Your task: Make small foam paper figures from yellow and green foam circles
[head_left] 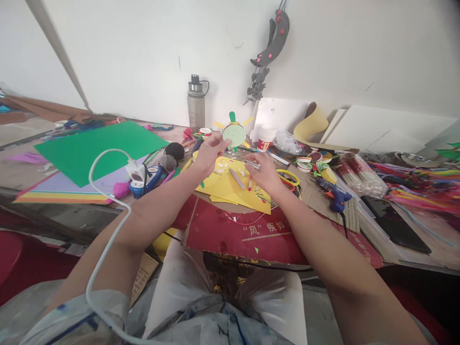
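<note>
The left hand (211, 152) pinches the rim of a round disc (235, 136) with green and yellow tabs, upright above the table. The right hand (265, 169), fingers bent together, pinches a thin tool (252, 164) too small to identify. Beneath them, yellow paper (215, 185) overlaps red cardboard (239, 232). Behind are paper cups (267, 137) and a bottle (196, 106); green paper (98, 148) lies left, a glue gun (338, 200) and phone (394, 223) right.
</note>
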`<action>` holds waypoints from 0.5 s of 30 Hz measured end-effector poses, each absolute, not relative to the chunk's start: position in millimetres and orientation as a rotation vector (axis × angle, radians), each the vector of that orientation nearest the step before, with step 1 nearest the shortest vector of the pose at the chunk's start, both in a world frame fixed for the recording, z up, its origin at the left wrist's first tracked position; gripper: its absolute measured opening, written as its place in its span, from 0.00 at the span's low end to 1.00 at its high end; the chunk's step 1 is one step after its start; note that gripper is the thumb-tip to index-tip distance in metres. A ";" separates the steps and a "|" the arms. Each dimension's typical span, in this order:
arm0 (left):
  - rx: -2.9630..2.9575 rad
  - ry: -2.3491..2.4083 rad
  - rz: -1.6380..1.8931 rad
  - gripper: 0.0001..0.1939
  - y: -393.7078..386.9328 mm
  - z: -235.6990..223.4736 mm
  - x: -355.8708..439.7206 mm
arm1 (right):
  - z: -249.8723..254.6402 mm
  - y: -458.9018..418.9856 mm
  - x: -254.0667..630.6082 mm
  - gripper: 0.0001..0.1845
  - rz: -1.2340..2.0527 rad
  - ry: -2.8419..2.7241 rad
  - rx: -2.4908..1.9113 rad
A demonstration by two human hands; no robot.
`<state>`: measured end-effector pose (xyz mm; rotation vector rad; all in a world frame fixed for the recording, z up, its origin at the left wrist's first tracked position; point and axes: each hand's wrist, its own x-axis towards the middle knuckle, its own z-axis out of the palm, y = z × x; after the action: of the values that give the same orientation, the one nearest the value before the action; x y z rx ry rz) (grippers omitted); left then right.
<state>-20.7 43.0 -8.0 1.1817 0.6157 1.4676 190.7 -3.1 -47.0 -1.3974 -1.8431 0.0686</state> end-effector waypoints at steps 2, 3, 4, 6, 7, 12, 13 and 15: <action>1.315 0.611 1.539 0.13 40.7 -6.6 -19.6 | -47.0 -3.1 190.3 0.13 0.074 -1.840 -1.396; 1.372 0.618 1.565 0.12 39.2 -5.5 -19.3 | -46.9 -3.1 190.1 0.14 0.078 -1.839 -1.393; 1.416 0.636 1.583 0.12 37.6 -4.3 -19.2 | -46.9 -3.1 189.9 0.14 0.081 -1.838 -1.389; 1.466 0.689 1.589 0.11 34.6 -2.5 -19.4 | -46.9 -3.1 189.6 0.13 0.081 -1.835 -1.382; 1.473 0.709 1.583 0.11 33.5 -2.1 -19.5 | -46.8 -3.2 189.4 0.13 0.079 -1.834 -1.379; 1.472 0.696 1.558 0.12 35.8 -5.4 -20.0 | -46.3 -4.4 188.3 0.13 0.069 -1.840 -1.389; 1.475 0.692 1.560 0.12 36.7 -6.1 -20.0 | -46.3 -4.6 188.1 0.13 0.067 -1.843 -1.391; 1.479 0.690 1.560 0.12 37.1 -6.3 -20.0 | -46.7 -4.7 187.9 0.12 0.062 -1.847 -1.393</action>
<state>-20.0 37.1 -6.3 1.4790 0.6902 1.5597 187.9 -4.7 -46.7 -1.3926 -1.8472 0.0620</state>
